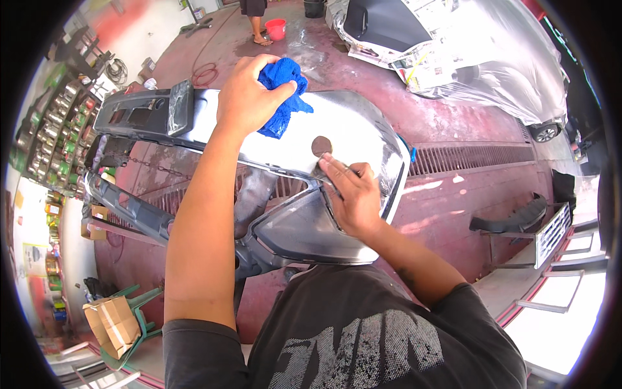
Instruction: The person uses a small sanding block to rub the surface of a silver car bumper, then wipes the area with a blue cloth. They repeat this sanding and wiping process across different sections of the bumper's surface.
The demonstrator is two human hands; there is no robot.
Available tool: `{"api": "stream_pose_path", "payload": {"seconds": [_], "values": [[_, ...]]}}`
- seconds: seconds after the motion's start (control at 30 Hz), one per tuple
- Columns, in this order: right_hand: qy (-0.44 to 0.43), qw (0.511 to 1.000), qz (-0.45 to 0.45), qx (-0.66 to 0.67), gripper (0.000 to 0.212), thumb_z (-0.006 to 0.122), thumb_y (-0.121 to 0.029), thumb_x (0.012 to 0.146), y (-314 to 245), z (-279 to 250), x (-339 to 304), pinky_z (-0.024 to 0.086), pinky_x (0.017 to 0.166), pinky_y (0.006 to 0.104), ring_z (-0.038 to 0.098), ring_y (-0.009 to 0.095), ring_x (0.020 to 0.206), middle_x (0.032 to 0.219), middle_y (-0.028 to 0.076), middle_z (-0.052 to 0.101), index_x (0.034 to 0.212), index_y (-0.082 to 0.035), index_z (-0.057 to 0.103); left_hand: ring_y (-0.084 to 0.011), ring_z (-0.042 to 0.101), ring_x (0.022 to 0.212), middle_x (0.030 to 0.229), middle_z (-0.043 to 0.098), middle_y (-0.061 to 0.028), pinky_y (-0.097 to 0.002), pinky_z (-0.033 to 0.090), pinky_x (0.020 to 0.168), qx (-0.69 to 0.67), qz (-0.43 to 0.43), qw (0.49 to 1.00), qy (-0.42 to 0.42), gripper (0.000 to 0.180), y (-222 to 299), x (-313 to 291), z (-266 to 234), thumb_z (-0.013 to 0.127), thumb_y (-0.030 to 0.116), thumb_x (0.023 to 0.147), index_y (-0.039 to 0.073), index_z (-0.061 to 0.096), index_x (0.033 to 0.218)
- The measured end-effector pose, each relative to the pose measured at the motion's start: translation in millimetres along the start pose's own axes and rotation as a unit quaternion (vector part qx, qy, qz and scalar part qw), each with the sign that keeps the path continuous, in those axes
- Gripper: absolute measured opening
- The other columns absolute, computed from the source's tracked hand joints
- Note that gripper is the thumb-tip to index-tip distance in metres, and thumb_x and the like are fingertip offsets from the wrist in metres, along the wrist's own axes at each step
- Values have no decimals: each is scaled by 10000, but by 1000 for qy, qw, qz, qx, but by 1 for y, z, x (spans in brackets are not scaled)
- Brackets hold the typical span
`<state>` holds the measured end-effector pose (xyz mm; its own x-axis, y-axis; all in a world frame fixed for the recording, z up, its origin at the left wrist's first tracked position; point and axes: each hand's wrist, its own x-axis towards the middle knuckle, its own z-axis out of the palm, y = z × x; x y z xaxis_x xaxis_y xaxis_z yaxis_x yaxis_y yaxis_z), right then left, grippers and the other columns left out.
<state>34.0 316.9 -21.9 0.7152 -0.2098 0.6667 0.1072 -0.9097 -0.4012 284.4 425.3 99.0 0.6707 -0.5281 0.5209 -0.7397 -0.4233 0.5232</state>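
Note:
A car bumper cover point(350, 123), white and shiny on its broad face with black and grey trim, lies raised above the floor in front of me. Over its far edge, my left hand point(253, 94) grips a crumpled blue cloth point(280, 120) that hangs down onto the white surface. Lower on the same face, my right hand point(350, 194) presses its fingertips down beside a round brownish opening. Under those fingers shows a small dark sheet point(319, 172), perhaps sandpaper, mostly hidden by the hand.
A plastic-wrapped car point(499, 65) stands far right. Beyond the bumper are a red bucket point(275, 29) and a person's legs point(254, 19). A floor grate point(466, 159) runs across. Shelves of cans point(58, 129) line the left; a cardboard box point(111, 324) sits on a green chair.

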Motion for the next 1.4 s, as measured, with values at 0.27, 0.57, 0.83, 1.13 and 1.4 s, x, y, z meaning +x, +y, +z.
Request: {"api": "stream_pose_path", "payload": {"seconds": [0.27, 0.57, 0.83, 1.13, 1.4], "values": [[-27, 890, 352, 288, 324, 700, -210, 1125, -44, 11, 29, 549, 885, 438, 628, 302, 918, 1091, 125, 825, 1386, -43, 793, -310, 762, 1197, 1315, 739, -120, -436, 588, 1024, 1, -20, 1000, -16, 564, 3, -2, -3, 923, 410, 889, 120, 776, 1351], [42, 921, 343, 181, 407, 671, -220, 1141, -66, 35, 33, 550, 942, 462, 637, 339, 949, 1139, 208, 813, 1507, -53, 738, -343, 758, 1217, 1329, 727, -91, -486, 601, 1029, -6, -28, 999, -22, 535, 3, 0, 2, 888, 469, 872, 216, 791, 1333], [-70, 996, 35, -49, 464, 813, -144, 980, -18, -12, 8, 551, 935, 424, 632, 293, 983, 1517, 25, 771, 1438, -87, 773, -329, 757, 1211, 1302, 730, -133, -443, 585, 1034, -7, -14, 1000, -21, 555, 1, -3, -6, 915, 405, 895, 137, 772, 1360], [-138, 982, -106, -77, 518, 848, -124, 924, 27, -40, 33, 537, 915, 419, 644, 262, 1037, 1431, -13, 792, 1437, -116, 776, -341, 746, 1218, 1331, 729, -106, -455, 589, 1038, -14, -22, 999, -33, 560, 7, -2, -5, 901, 409, 872, 174, 773, 1364], [-245, 710, -572, -330, 453, 698, -267, 977, 68, -65, 149, 475, 1069, 357, 568, 157, 1249, 1576, -143, 659, 1422, -236, 772, -341, 745, 1188, 1334, 724, -103, -450, 589, 1010, -3, -39, 998, -40, 548, 9, -1, -11, 874, 401, 875, 192, 767, 1370]]}}
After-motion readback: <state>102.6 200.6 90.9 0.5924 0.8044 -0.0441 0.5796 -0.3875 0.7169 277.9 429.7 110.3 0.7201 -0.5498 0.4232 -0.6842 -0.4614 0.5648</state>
